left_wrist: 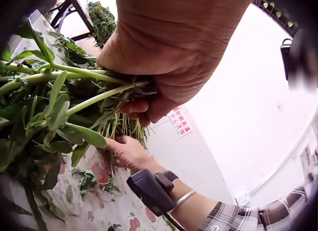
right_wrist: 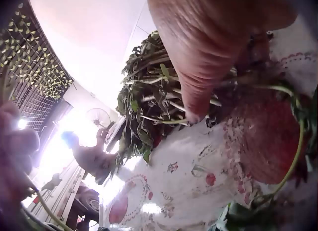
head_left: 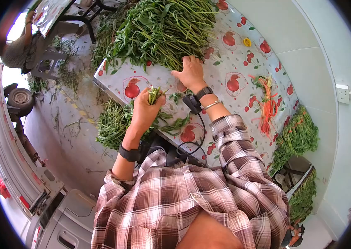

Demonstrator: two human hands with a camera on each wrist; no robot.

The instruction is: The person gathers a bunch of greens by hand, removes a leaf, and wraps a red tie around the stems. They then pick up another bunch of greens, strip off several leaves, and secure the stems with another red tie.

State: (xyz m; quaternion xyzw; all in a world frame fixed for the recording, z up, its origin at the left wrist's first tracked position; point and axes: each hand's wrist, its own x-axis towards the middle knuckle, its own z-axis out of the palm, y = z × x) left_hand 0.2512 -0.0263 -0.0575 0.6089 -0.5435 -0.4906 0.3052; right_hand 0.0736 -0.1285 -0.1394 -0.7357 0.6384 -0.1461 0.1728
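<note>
My left hand (head_left: 146, 108) grips a bunch of leafy greens (left_wrist: 64, 92), its cut stem ends (head_left: 155, 94) poking up past the thumb and fingers. In the left wrist view the leaves and pale stems spread out to the left of the fist. At the near edge of a big pile of leafy greens (head_left: 165, 31), my right hand (head_left: 192, 74) touches the stems, thumb and fingers apart. The right wrist view has that thumb against the stem ends (right_wrist: 169, 120), with the other fingers mostly hidden.
A tablecloth with red fruit prints (head_left: 233, 99) covers the table. Orange-red ties (head_left: 267, 103) and a yellow ring (head_left: 247, 42) lie to the right. Tied greens (head_left: 298, 135) stand near the wall. More greens (head_left: 115, 124) sit at the left edge, beside a littered floor. A person (head_left: 24, 50) is at upper left.
</note>
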